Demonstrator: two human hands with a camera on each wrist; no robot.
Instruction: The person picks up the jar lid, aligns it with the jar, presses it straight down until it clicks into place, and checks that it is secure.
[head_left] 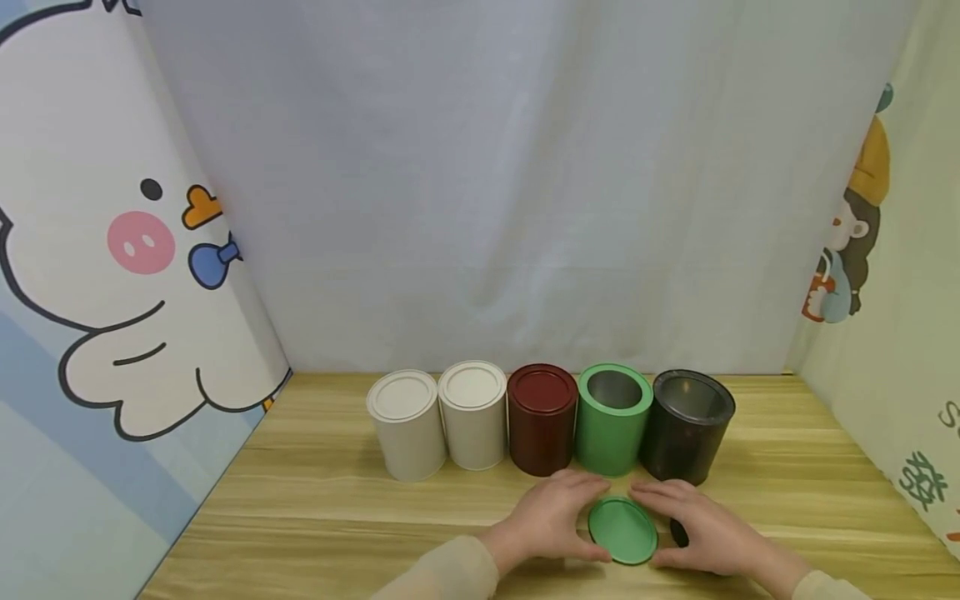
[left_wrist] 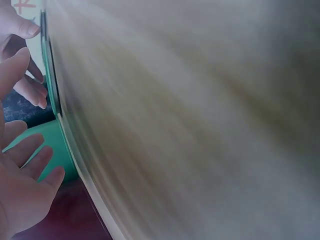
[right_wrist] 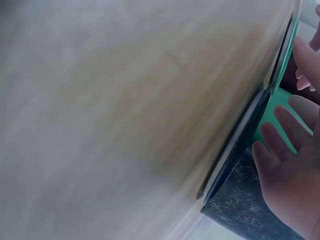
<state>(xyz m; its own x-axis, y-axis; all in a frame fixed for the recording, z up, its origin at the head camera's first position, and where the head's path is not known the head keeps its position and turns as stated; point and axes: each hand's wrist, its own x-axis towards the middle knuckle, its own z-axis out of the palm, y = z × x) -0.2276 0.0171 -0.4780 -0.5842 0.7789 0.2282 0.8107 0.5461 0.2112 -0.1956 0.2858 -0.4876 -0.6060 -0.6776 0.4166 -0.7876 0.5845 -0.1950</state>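
A green lid lies flat on the table in front of the cans. My left hand is at its left side, thumb and fingers spread apart around the edge. On the opposite side is my right hand, its fingers likewise parted and relaxed. Part of a black lid shows between the right thumb and fingers; the right wrist view gives more of this black lid, low beside the green one. Behind the hands stand the lidless green can and lidless black can.
Left of the green can stand a dark red can and two white cans, the nearer white one and the outer white one, all with lids on. The wooden table meets a grey curtain behind the row.
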